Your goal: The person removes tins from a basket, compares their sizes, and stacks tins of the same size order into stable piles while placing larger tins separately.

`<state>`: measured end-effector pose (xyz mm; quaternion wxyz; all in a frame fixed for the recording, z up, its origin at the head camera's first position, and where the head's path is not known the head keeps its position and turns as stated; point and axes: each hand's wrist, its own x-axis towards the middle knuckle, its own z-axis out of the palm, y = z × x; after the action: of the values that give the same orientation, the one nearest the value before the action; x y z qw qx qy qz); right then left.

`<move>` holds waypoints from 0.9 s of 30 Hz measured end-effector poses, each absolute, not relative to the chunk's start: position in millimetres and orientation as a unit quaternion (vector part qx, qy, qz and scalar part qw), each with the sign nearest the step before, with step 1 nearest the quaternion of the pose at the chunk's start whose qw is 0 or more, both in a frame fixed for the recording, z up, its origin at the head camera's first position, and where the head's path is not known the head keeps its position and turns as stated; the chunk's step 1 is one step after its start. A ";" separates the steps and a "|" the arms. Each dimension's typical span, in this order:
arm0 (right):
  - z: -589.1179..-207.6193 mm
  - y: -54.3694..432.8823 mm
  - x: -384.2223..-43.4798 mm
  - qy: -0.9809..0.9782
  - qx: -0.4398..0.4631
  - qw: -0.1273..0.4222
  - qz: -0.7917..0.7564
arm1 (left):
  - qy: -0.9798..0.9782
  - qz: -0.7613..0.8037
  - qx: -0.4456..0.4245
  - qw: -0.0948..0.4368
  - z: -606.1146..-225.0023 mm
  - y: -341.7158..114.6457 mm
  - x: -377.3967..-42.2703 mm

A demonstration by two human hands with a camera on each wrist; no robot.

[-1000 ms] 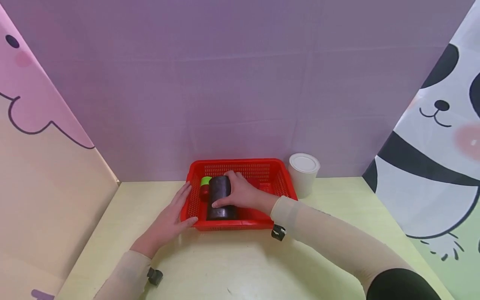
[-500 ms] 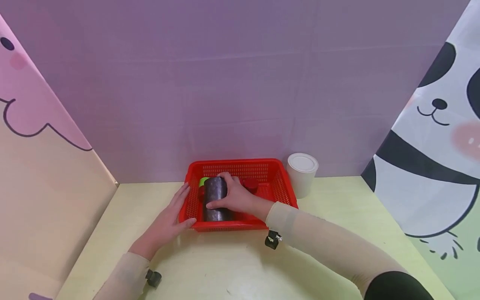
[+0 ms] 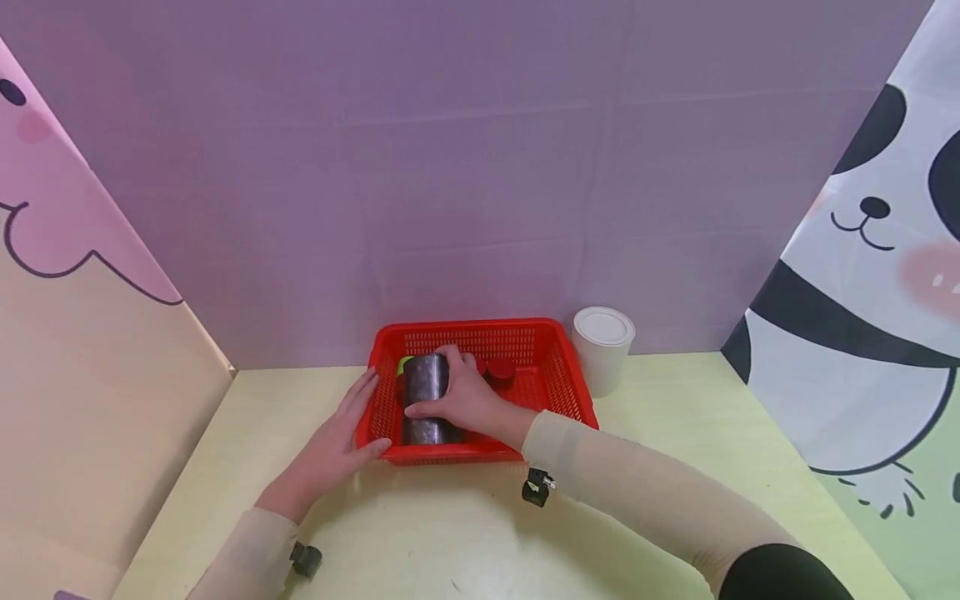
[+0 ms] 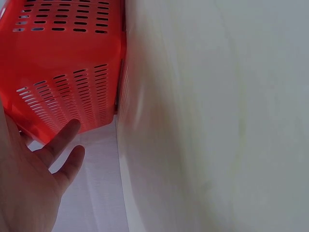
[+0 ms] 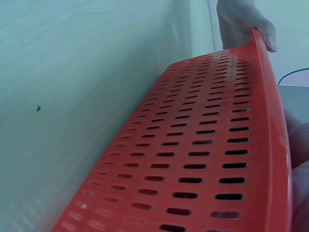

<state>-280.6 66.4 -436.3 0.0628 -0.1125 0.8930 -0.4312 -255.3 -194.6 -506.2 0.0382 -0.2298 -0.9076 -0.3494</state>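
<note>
My right hand (image 3: 472, 400) reaches into the red plastic basket (image 3: 558, 358) and grips a dark, shiny cylinder (image 3: 426, 383) from its right side, thumb at the front and fingers behind. The cylinder is at the basket's left end and partly covers a small red container with a lime-green cap (image 3: 405, 364). Just behind my right hand shows a red round thing (image 3: 501, 372), with more red beside it, half hidden. My left hand (image 3: 330, 458) rests at the basket's front left corner, fingers straight along the left rim and thumb over the front rim.
A white lidded tub (image 3: 603, 350) stands against the basket's right end. Behind the basket rises a purple cloth wall (image 3: 480, 208), and printed panels flank the pale table (image 3: 420, 533). Slots pierce the basket's front wall (image 5: 193, 145).
My right hand has shifted slightly left with the dark cylinder, which now covers more of the green-capped container. The red round thing behind the hand has come into view. The left hand stays at the corner.
</note>
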 end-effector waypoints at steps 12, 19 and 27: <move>-442.2 67.2 -283.0 0.881 -0.130 0.039 -0.453 | -0.906 -0.346 -0.237 0.048 -506.5 -200.5 -254.9; -435.4 73.7 -280.5 0.881 -0.134 0.026 -0.452 | -0.911 -0.340 -0.229 0.040 -507.1 -198.5 -255.2; -420.4 86.3 -279.5 0.879 -0.129 -0.013 -0.459 | -0.917 -0.330 -0.220 0.045 -504.2 -197.3 -255.5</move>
<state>-279.5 86.3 -420.4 -0.0132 -0.1286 0.8792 -0.4585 -255.5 -197.3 -504.2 0.0449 -0.2204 -0.9166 -0.3304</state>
